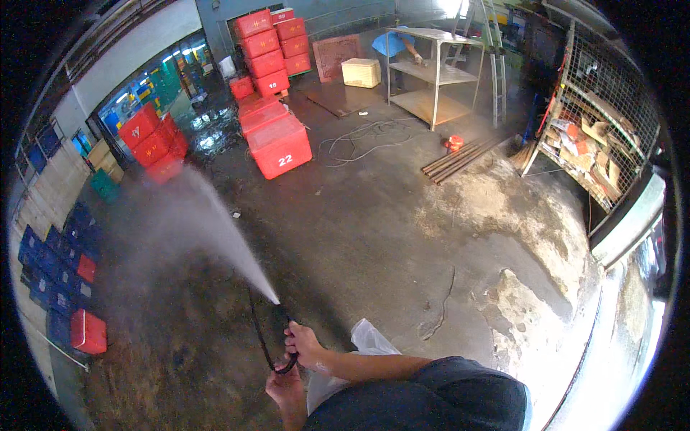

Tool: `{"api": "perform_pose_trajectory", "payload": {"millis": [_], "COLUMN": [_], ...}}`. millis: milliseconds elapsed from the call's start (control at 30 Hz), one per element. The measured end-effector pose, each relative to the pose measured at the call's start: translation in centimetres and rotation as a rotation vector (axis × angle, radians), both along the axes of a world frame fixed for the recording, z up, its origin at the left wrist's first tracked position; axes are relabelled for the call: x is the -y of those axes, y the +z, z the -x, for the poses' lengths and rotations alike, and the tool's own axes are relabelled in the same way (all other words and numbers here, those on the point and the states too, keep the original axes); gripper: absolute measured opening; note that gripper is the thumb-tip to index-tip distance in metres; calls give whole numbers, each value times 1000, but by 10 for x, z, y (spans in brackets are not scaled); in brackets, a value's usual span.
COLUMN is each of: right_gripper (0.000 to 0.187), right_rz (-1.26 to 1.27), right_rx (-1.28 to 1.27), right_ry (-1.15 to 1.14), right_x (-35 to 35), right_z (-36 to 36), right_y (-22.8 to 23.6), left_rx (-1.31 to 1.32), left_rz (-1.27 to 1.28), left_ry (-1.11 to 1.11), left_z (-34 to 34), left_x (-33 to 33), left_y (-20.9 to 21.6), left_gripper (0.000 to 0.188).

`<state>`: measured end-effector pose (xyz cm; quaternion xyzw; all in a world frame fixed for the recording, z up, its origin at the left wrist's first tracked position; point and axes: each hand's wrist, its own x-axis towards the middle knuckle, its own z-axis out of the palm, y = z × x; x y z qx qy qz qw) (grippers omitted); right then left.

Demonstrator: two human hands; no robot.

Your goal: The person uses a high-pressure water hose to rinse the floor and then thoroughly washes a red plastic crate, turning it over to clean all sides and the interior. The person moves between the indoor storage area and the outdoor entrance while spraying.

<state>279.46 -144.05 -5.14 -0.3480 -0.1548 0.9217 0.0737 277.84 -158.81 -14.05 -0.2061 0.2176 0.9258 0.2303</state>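
My right hand (306, 346) grips a black spray gun (282, 312) at the lower middle. White water spray (233, 248) fans from its tip up and left toward a group of stacked red boxes (149, 144). A black hose (259, 330) bends in a loop beneath the gun. Below the right hand, my left hand (286, 388) is closed around the bottom of that loop. Mist blurs the floor left of the jet, and part of each hand's fingers is hidden.
Blue crates (57, 262) line the left wall. Red lidded boxes (279, 147) stand ahead. A loose cable (366, 140), metal pipes (460, 161) and a board (334, 100) lie on the wet floor. Behind a metal shelf (431, 106) is a person in blue (392, 43). A mesh rack (600, 122) stands right.
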Motion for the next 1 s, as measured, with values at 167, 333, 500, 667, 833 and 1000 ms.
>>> {"api": "perform_pose_trajectory", "payload": {"millis": [167,333,500,667,833,1000], "right_gripper": [17,13,15,19,26,33], "right_rz": [-319,241,-555,-1580,-1750,-1835], "right_rx": [80,-289,-480,-843,25,-506], "right_ry": [343,757,1237,1499,1062,1199], "right_x": [25,99,151,80,9,32], "right_z": [-73,-122,-196,-328,-429,-472], "right_y": [-78,-175,-192,-170,-104,-33], "left_rx": [-325,-766,-1478,-1656,-1553,-321], "left_rz": [-27,478,1857,1653,1730,3209], "left_ry": [5,-241,-909,-1285,-1719,-1568], "left_z": [-71,-150,-192,-266,-372,-529], "left_x": [17,23,47,44,27,-80], "left_y": [70,81,88,69,46,2], "left_gripper": [12,26,39,28,27,28]}}
